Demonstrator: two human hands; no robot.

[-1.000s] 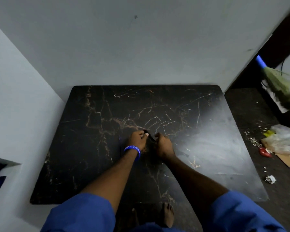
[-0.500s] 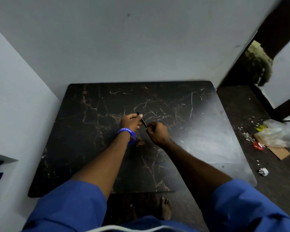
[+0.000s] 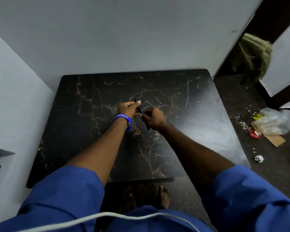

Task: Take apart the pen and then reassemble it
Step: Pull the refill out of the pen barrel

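A thin dark pen [image 3: 139, 107] is held above the middle of the black marble-patterned table [image 3: 84, 131]. My left hand [image 3: 128, 109], with a blue wristband, pinches the pen's upper part, whose far end sticks out past my thumb. My right hand [image 3: 153, 118] is closed on the pen's lower end, and a dark tip pokes out below its fist. The two hands almost touch. The middle of the pen is hidden by my fingers, so I cannot tell whether its parts are joined or apart.
Pale walls close in behind and to the left of the table. On the dark floor to the right lie a plastic bag [image 3: 273, 121], a cardboard scrap, a red bit and crumpled paper [image 3: 258, 159]. A broom head [image 3: 256, 51] leans at the back right. A bare foot [image 3: 164, 196] shows below the table's near edge.
Both hands have lifted off the table with the pen, which now stands more upright between them. The camera view has shifted, so the hands sit higher in the picture.
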